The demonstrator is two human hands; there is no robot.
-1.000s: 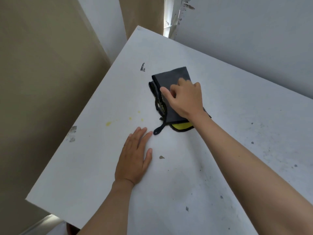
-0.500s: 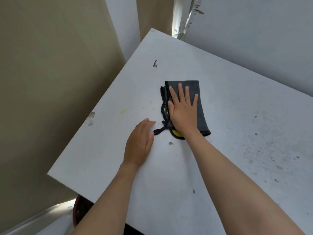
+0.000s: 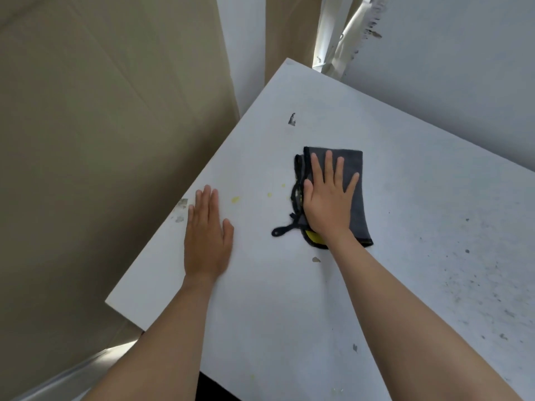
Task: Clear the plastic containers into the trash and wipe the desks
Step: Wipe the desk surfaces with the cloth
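Left hand (image 3: 207,235) now nearer desk (image 3: 405,285) edge

No text, label, brand, number or sign could be read anywhere in the frame. The white desk (image 3: 376,285) carried only stains and scuffs, and the grey cloth (image 3: 354,198) at centre right showed no legible tag or print.

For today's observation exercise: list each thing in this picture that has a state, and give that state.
Cloth: folded, flat on the desk, pressed by the right hand.
Right hand: open, fingers spread on the cloth.
Left hand: open, flat on the desk.
Desk: soiled, yellow spots and dark specks.
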